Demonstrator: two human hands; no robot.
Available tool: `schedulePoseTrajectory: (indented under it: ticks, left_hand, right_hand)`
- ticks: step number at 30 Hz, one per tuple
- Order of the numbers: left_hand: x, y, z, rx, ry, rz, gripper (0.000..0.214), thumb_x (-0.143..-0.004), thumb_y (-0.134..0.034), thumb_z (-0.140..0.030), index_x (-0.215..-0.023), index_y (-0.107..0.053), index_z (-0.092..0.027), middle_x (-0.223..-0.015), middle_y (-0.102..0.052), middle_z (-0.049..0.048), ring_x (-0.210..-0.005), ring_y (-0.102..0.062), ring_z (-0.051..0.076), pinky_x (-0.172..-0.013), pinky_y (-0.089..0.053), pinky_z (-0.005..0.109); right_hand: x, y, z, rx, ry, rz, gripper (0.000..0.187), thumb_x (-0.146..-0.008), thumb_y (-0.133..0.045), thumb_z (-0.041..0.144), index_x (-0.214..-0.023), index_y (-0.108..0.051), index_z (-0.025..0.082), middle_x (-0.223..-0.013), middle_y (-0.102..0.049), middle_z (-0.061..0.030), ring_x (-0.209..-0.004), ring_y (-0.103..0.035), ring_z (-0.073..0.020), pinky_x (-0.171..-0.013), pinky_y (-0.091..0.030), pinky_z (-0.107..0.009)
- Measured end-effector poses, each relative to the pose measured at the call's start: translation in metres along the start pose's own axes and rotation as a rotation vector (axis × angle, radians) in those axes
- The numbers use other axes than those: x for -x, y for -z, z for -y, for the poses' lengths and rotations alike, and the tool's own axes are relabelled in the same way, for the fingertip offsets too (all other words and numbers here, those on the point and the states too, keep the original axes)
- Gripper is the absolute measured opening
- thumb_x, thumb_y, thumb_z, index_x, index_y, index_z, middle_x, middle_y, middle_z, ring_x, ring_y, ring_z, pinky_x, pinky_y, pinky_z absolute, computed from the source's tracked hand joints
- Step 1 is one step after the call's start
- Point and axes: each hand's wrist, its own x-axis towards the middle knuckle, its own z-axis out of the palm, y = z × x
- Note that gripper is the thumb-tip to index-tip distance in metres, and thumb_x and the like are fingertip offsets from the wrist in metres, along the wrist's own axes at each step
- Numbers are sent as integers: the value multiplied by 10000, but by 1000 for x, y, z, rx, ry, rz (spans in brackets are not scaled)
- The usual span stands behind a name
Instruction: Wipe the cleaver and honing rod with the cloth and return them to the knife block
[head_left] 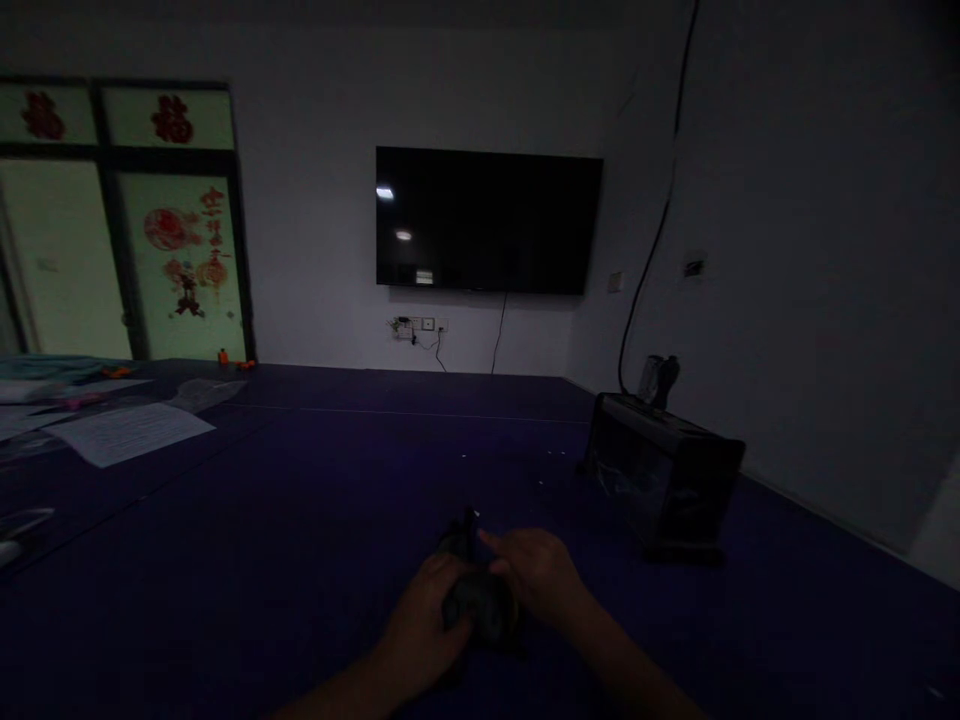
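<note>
At the near middle of a smooth purple surface (315, 520), a dark, rounded object (482, 608) was clasped by the left hand (426, 625) — thumb and fingers curled round it; beside it the right hand (541, 572) was held, index finger extended; its hold could not be told.

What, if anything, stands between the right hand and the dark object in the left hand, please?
Nothing visible does: the right hand is close beside the dark object, though it is too dark to tell whether they touch. The left hand holds it from the left; the black case stands apart, farther right.
</note>
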Motion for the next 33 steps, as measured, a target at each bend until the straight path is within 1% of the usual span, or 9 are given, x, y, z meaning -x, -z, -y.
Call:
schedulePoseTrajectory:
  ticks: [2, 5, 10, 15, 19, 23, 28, 33]
  left_hand:
    - [-1, 0, 0, 7, 1, 8, 393, -662, -536, -91, -1037, -616, -177, -1063, -630, 96, -1037, -548, 240, -938, -409, 382]
    - [-1, -1, -1, 15, 21, 4, 399, -666, -530, -88, -1046, -613, -177, -1078, -628, 95, -1046, -544, 236, -950, -402, 373]
    - [-1, -1, -1, -2, 37, 22, 408, -659, -539, -87, -1046, -617, -190, -1109, -619, 85, -1074, -529, 239, -962, -394, 382]
    - [-1, 2, -6, -11, 52, 14, 390, -663, -544, -94, -1034, -612, -193, -1069, -628, 84, -1038, -545, 240, -927, -414, 373]
    - [-1, 3, -9, -5, 50, 31, 358, -672, -530, -91, -1008, -617, -181, -1062, -628, 87, -1042, -543, 239, -920, -413, 369]
    - [-1, 2, -5, -6, 37, 41, 331, -673, -528, -95, -977, -624, -183, -1052, -630, 86, -1035, -545, 240, -910, -418, 369]
    - [-1, 0, -2, -6, 56, 28, 377, -650, -525, -78, -999, -617, -184, -1057, -628, 87, -1037, -544, 240, -925, -409, 376]
    - [-2, 1, -4, 9, 58, 23, 398, -638, -538, -82, -1012, -616, -194, -1056, -630, 82, -1038, -543, 243, -932, -404, 377]
  right_hand:
    - [-3, -2, 15, -22, 45, 34, 385, -929, -366, 412, -1015, -666, 187, -712, -700, -81, -636, -643, -186, -585, -439, -289]
    - [-6, -2, 24, 11, 30, 50, 407, -945, -324, 382, -934, -681, 185, -689, -695, -84, -605, -632, -178, -567, -415, -284]
    - [-7, -1, 17, 105, -43, 41, 509, -965, -207, 254, -821, -691, 190, -602, -665, -66, -555, -607, -164, -542, -387, -280]
    - [-5, -2, 11, 130, -109, 37, 552, -963, -205, 247, -649, -657, 200, -568, -658, -55, -524, -601, -157, -528, -373, -280]
    - [-4, -2, 11, 143, -136, 67, 519, -957, -240, 256, -639, -647, 200, -584, -659, -57, -541, -606, -163, -546, -381, -279]
    - [-4, -1, 11, 159, -112, 29, 522, -954, -245, 237, -596, -622, 191, -543, -631, -64, -510, -589, -160, -531, -367, -278]
    - [-5, 0, 10, 145, -42, -57, 519, -957, -249, 219, -569, -593, 189, -501, -609, -31, -466, -571, -137, -502, -319, -280]
    - [-5, -2, 10, 172, -17, -114, 493, -952, -279, 209, -563, -581, 180, -488, -590, -20, -449, -541, -116, -503, -298, -270]
